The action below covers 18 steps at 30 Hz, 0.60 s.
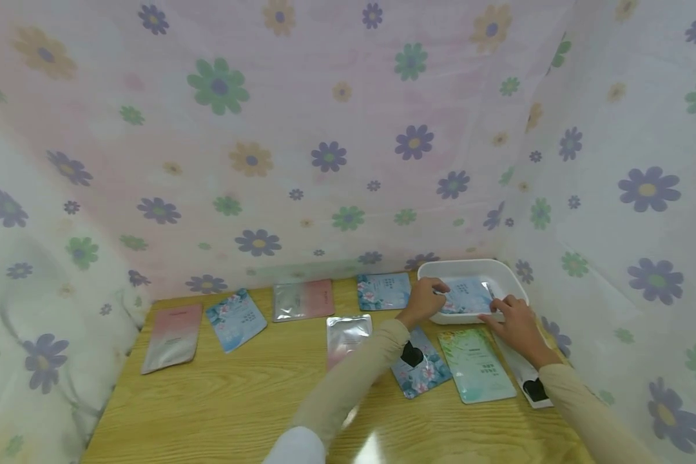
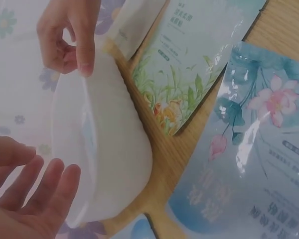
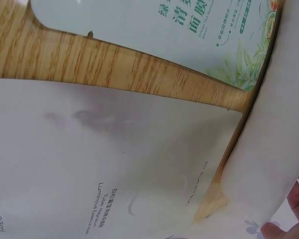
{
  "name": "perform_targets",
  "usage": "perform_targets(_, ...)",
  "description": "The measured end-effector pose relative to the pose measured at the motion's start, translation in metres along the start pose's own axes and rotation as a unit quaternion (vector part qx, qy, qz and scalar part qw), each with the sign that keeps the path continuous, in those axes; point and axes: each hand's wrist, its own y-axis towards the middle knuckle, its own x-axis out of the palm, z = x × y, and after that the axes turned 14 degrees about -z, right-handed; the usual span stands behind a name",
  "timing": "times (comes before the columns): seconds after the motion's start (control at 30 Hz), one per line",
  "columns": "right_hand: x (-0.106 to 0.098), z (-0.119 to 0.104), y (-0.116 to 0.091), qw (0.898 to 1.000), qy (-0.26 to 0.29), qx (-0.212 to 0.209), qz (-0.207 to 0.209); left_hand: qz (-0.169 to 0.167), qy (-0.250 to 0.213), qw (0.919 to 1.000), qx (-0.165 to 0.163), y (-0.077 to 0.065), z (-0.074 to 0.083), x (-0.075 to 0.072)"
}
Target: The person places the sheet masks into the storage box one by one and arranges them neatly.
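A white plastic basin point(image 1: 512, 278) stands at the back right of the table, with a blue face mask packet point(image 1: 466, 293) lying inside. My left hand point(image 1: 425, 299) is at the basin's left end, fingers reaching over the rim. In the left wrist view that hand's fingers point(image 2: 50, 191) are relaxed and apart, holding nothing. At the front right, my right hand point(image 1: 516, 325) pinches the basin's rim, its thumb outside and its other fingers curled over the inside. Just in front of the basin lie a green mask packet point(image 1: 477, 365) and a white one point(image 3: 104, 164).
Blue floral packets point(image 1: 423, 374) and pink-and-silver packets point(image 1: 174, 338) lie spread over the wooden table point(image 1: 226, 399). One silver packet point(image 1: 348, 332) is partly under my left forearm. Flower-printed cloth point(image 1: 325, 212) closes off the back and sides.
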Motion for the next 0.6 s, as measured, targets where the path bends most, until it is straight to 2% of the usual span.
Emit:
perform_targets(0.1,0.000,-0.001,0.000,1.000,0.001,-0.009,0.007,-0.030,0.013,0.9995,0.004,-0.007,0.000,-0.008)
perform_targets(0.27,-0.002,-0.001,-0.002,1.000,-0.001,-0.011,0.007,-0.082,0.057,0.9946,0.031,-0.018,-0.001,-0.020)
perform_targets(0.37,-0.003,-0.001,-0.003,1.000,-0.003,-0.004,0.001,-0.110,0.064,0.9916,0.024,-0.026,-0.005,-0.029)
perform_targets(0.47,-0.003,-0.002,-0.002,1.000,-0.004,0.001,-0.005,-0.124,0.067,0.9900,0.006,-0.035,-0.010,-0.041)
perform_targets(0.6,-0.002,-0.001,0.000,1.000,-0.005,-0.010,-0.003,-0.122,0.080,0.9893,-0.008,-0.045,-0.019,-0.058)
